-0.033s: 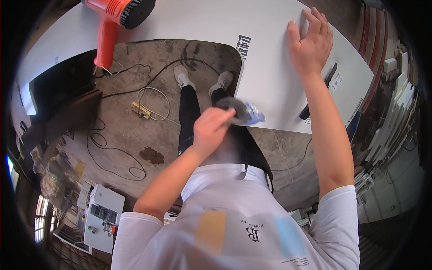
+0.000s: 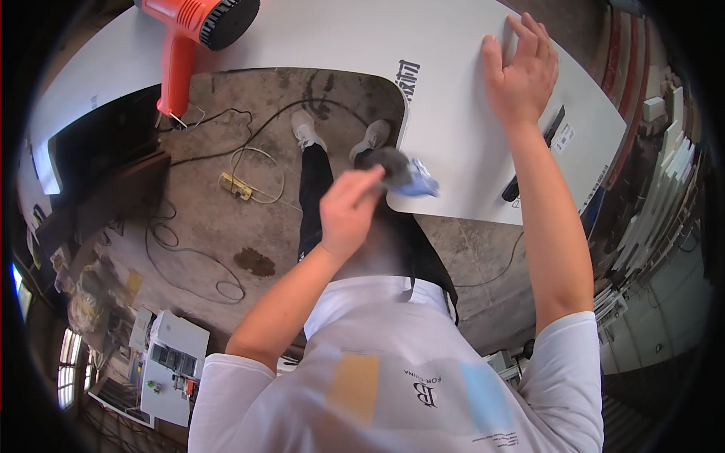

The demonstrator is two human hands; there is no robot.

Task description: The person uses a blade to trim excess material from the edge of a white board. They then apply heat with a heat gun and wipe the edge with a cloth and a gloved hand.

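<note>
the left hand [image 2: 349, 214] is nearly closed, its fingertips pinched on the left edge of a dark grey rounded thing [image 2: 390, 167], with the other fingers curled in toward the palm; blur hides the exact finger placement. the grey thing sticks out beyond the fingertips, away from the wrist, and a crumpled blue piece [image 2: 420, 181] shows at its right side. both appear at the near left corner of the white panel [image 2: 461, 158], in front of the legs; whether they touch the panel i cannot tell. the right hand [image 2: 521, 72] holds nothing: it lies palm down on the panel, fingers stretched forward and thumb spread apart, well away from the grey thing. an orange heat gun [image 2: 178, 64] rests at the panel's far left part.
</note>
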